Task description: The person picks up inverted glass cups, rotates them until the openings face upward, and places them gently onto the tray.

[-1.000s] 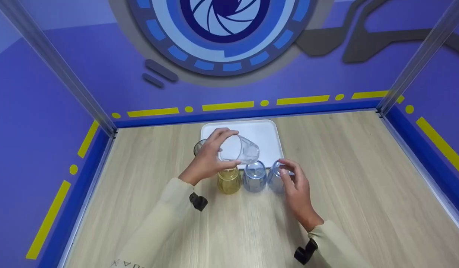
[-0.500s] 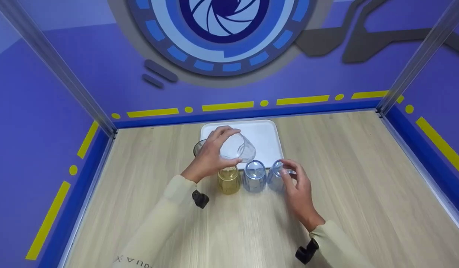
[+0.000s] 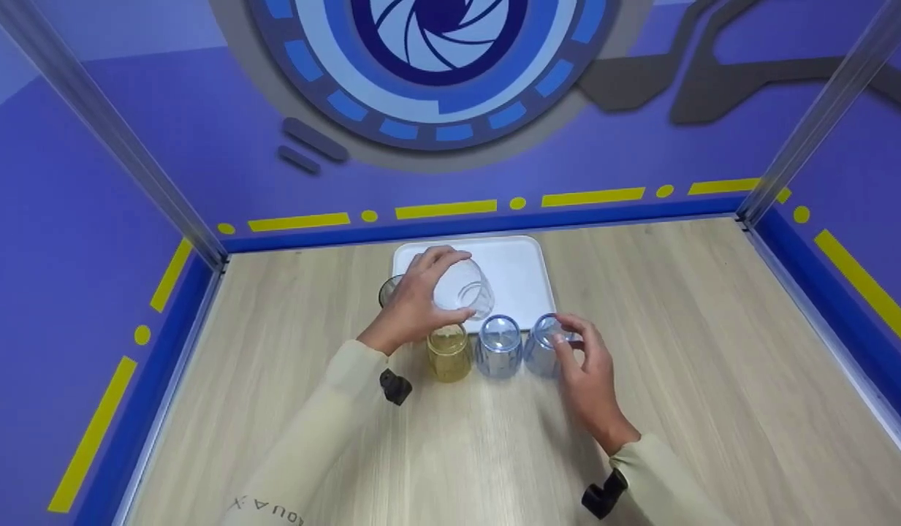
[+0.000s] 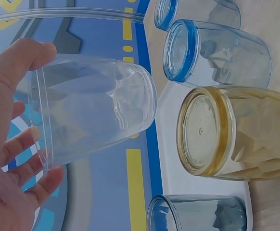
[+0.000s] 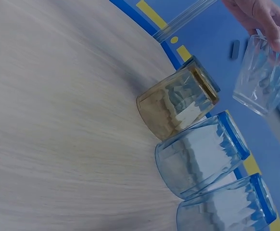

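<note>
My left hand [image 3: 415, 298] grips a clear glass [image 3: 478, 292] near its wide rim, thumb on one side and fingers on the other. The glass hangs tilted above the white tray [image 3: 527, 277], base pointing down and rightward. Before the tray, an amber glass [image 3: 450, 358] and two blue glasses stand in a row, bases up: the middle blue glass [image 3: 500, 351] and the right blue glass [image 3: 541, 354]. My right hand [image 3: 589, 369] has bent fingers beside the right blue glass's base; whether they touch it I cannot tell. A grey glass [image 4: 207, 214] is mostly hidden behind my left hand.
A light wooden tabletop [image 3: 450, 453] spreads around the row. Blue-purple panels [image 3: 165, 146] close off the back and both sides, with metal posts [image 3: 823, 109] at the corners.
The clear glass in my left hand has tipped, its base swinging down and to the left. My right hand has shifted very slightly rightward; the standing glasses stay put.
</note>
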Available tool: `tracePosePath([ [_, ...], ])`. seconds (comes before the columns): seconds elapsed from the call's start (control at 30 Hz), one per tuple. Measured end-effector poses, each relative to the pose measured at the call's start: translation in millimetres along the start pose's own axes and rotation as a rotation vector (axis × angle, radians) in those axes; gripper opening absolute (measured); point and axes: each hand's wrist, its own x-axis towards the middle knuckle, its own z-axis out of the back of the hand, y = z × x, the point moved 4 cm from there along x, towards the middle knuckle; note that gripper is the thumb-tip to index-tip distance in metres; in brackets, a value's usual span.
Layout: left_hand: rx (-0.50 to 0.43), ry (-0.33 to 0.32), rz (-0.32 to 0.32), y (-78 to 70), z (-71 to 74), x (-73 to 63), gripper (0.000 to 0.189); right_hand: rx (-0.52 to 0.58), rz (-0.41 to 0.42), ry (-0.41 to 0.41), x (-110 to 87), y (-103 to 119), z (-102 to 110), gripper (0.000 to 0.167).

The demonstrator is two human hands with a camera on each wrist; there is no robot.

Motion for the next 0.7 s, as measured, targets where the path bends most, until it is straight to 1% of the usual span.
tracePosePath([
  [0.17,0.007,-0.002,-0.001,0.3,-0.3,2.1,0.075,-0.023,-0.037,-0.004,0.0,-1.8,0.2,0.035],
  [0.37,0.026,0.001,-0.012,2.0,-1.7,4.1,0.076,-0.059,-0.032,-0.005,-0.2,-4.7,0.7,0.033],
  [0.57,0.043,0.011,0.009,4.2,-3.5,6.3,0.078,-0.069,-0.019,0.002,0.3,-8.1,0.0,0.036],
  [0.7,0.047,0.022,0.025,5.3,-4.3,7.5,0.077,-0.086,-0.032,0.001,0.9,-9.0,-0.2,0.036],
])
